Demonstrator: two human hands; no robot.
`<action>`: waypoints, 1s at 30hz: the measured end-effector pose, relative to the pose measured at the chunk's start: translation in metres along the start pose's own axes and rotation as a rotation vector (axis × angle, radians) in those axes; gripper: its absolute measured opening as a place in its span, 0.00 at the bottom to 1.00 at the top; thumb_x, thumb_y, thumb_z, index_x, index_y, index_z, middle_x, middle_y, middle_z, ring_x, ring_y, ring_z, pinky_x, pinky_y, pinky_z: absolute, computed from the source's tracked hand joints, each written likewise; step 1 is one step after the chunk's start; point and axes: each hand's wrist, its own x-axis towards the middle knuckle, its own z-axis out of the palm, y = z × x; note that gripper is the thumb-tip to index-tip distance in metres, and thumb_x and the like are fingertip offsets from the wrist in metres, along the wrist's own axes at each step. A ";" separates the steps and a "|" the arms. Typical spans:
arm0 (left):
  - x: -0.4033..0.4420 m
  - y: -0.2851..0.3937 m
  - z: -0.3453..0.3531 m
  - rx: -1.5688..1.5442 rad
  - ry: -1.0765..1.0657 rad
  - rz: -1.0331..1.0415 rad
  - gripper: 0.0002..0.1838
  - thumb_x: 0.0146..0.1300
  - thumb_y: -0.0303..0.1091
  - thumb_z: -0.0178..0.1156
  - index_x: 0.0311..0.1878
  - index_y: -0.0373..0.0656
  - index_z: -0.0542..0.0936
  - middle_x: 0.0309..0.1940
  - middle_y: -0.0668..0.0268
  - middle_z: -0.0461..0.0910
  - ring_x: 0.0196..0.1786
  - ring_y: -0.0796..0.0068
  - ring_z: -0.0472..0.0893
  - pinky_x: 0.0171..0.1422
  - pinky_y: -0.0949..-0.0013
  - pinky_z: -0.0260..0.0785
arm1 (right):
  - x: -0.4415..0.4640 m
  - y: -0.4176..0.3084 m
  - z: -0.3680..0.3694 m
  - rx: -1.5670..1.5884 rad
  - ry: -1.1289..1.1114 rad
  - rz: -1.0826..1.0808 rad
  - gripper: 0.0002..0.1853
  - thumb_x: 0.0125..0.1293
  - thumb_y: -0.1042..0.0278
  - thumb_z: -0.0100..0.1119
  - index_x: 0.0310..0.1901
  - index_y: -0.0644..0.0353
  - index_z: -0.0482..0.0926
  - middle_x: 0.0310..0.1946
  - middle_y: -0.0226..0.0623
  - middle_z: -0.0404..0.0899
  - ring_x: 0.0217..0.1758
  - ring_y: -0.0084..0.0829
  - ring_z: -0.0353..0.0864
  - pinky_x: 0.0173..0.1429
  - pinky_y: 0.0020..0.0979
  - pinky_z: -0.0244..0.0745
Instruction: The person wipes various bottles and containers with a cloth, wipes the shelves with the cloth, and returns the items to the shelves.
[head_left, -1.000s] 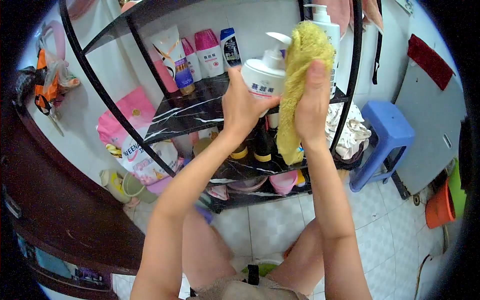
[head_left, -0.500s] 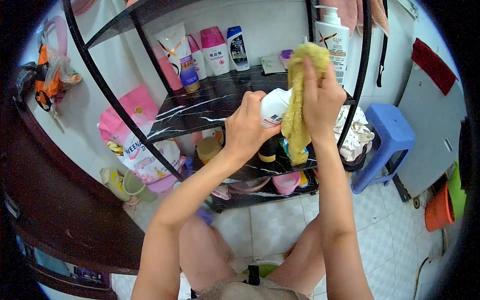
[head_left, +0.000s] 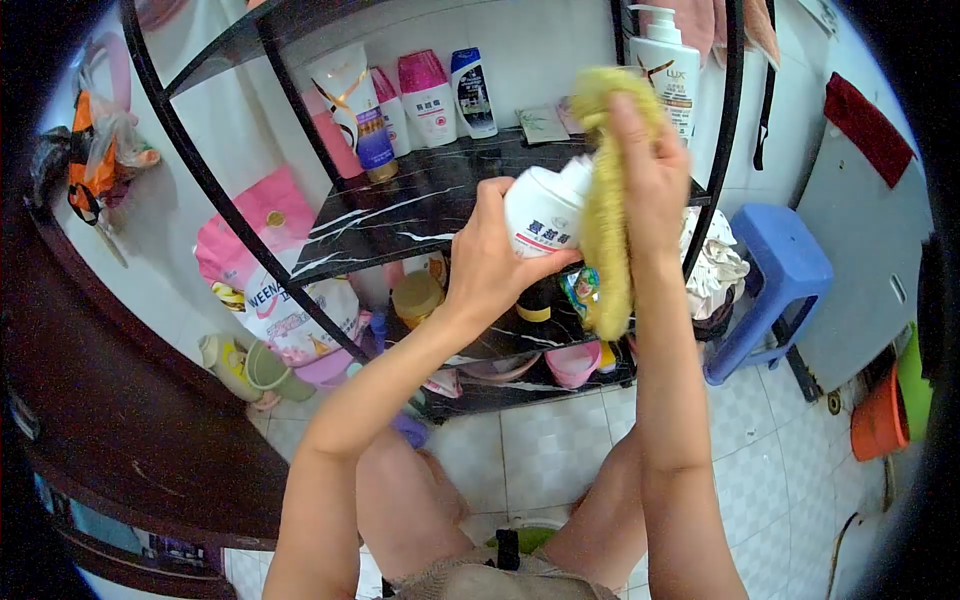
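Observation:
My left hand (head_left: 490, 250) is wrapped round a white bottle (head_left: 545, 213) with dark lettering and a red stripe. The bottle lies tilted, its top end pointing up and to the right. My right hand (head_left: 652, 180) grips a yellow-green cloth (head_left: 608, 240) that hangs down beside the bottle's top end and hides part of it. Both hands are in front of the black marbled shelf (head_left: 400, 215). On that shelf stand a purple and white tube (head_left: 362, 120), a white bottle with a magenta cap (head_left: 428, 100), a dark blue and white bottle (head_left: 473, 95) and a pump bottle (head_left: 665, 70).
Black metal posts (head_left: 215, 190) frame the rack. Jars, a pink basin (head_left: 573, 366) and other items fill the lower shelves. A pink and white bag (head_left: 290, 290) leans at the left. A blue stool (head_left: 775, 270) and an orange bin (head_left: 880, 415) stand to the right.
The white bottle has turned so that more of its label faces me. My right hand and the cloth have shifted slightly to the right, uncovering more of the bottle's top end.

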 end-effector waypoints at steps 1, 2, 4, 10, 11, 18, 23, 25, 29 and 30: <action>0.001 0.004 -0.002 -0.089 -0.022 -0.077 0.41 0.36 0.44 0.76 0.50 0.38 0.62 0.38 0.52 0.77 0.39 0.55 0.80 0.41 0.61 0.73 | -0.003 -0.001 0.005 -0.034 -0.101 0.009 0.13 0.66 0.57 0.55 0.37 0.59 0.78 0.27 0.24 0.75 0.29 0.14 0.71 0.32 0.18 0.67; 0.002 0.005 -0.003 -0.177 -0.043 -0.154 0.41 0.37 0.43 0.76 0.50 0.38 0.62 0.39 0.52 0.76 0.39 0.55 0.80 0.40 0.62 0.72 | -0.003 0.005 0.012 -0.028 -0.082 -0.114 0.13 0.66 0.57 0.55 0.38 0.60 0.77 0.26 0.22 0.74 0.29 0.13 0.70 0.31 0.18 0.66; -0.001 0.002 -0.005 -0.211 -0.057 -0.166 0.41 0.37 0.42 0.76 0.50 0.37 0.62 0.38 0.52 0.77 0.39 0.57 0.80 0.41 0.63 0.72 | -0.002 0.009 0.008 0.080 -0.044 0.011 0.14 0.67 0.56 0.55 0.38 0.60 0.77 0.26 0.23 0.75 0.29 0.13 0.70 0.32 0.18 0.66; 0.003 -0.002 -0.005 -0.480 0.016 -0.155 0.42 0.39 0.45 0.76 0.51 0.37 0.60 0.39 0.55 0.77 0.41 0.66 0.80 0.44 0.66 0.72 | 0.004 0.035 -0.005 0.346 0.178 0.353 0.24 0.66 0.49 0.52 0.48 0.65 0.73 0.39 0.38 0.79 0.37 0.27 0.80 0.42 0.26 0.77; 0.005 -0.003 -0.004 -0.570 0.059 -0.145 0.42 0.41 0.45 0.75 0.52 0.37 0.59 0.40 0.55 0.77 0.42 0.68 0.79 0.45 0.67 0.72 | 0.003 0.037 -0.006 0.347 0.178 0.353 0.24 0.66 0.49 0.52 0.48 0.65 0.73 0.39 0.38 0.79 0.37 0.27 0.80 0.42 0.26 0.77; 0.006 -0.009 -0.002 -0.418 0.129 -0.080 0.31 0.53 0.27 0.62 0.57 0.35 0.57 0.45 0.50 0.74 0.47 0.60 0.77 0.51 0.62 0.68 | -0.038 0.013 0.037 0.044 -0.024 0.091 0.23 0.72 0.52 0.40 0.46 0.67 0.73 0.38 0.39 0.77 0.40 0.25 0.72 0.47 0.27 0.67; 0.008 -0.006 -0.011 -0.346 0.143 -0.029 0.30 0.55 0.25 0.58 0.60 0.37 0.56 0.48 0.49 0.72 0.50 0.54 0.76 0.53 0.61 0.67 | -0.037 0.042 0.044 0.022 -0.020 -0.118 0.17 0.71 0.57 0.44 0.45 0.67 0.69 0.36 0.44 0.72 0.39 0.34 0.71 0.46 0.33 0.66; 0.009 -0.002 -0.010 -0.345 0.124 -0.082 0.30 0.56 0.26 0.58 0.60 0.38 0.57 0.48 0.49 0.72 0.50 0.52 0.76 0.53 0.60 0.67 | -0.038 0.046 0.045 0.009 0.019 -0.155 0.17 0.70 0.58 0.44 0.45 0.68 0.68 0.36 0.44 0.71 0.39 0.37 0.72 0.45 0.34 0.66; 0.011 0.002 -0.007 -0.191 0.243 -0.055 0.28 0.56 0.28 0.60 0.59 0.40 0.60 0.49 0.51 0.72 0.50 0.50 0.76 0.52 0.58 0.67 | -0.047 0.047 0.044 -0.156 0.103 -0.209 0.13 0.68 0.63 0.48 0.41 0.68 0.66 0.37 0.48 0.67 0.40 0.45 0.69 0.46 0.38 0.64; 0.012 0.000 -0.005 -0.182 0.282 -0.039 0.28 0.56 0.30 0.60 0.58 0.42 0.61 0.49 0.51 0.73 0.49 0.50 0.76 0.50 0.58 0.68 | -0.049 0.047 0.045 -0.258 0.099 -0.261 0.13 0.67 0.65 0.50 0.42 0.68 0.66 0.39 0.49 0.66 0.42 0.46 0.68 0.48 0.39 0.63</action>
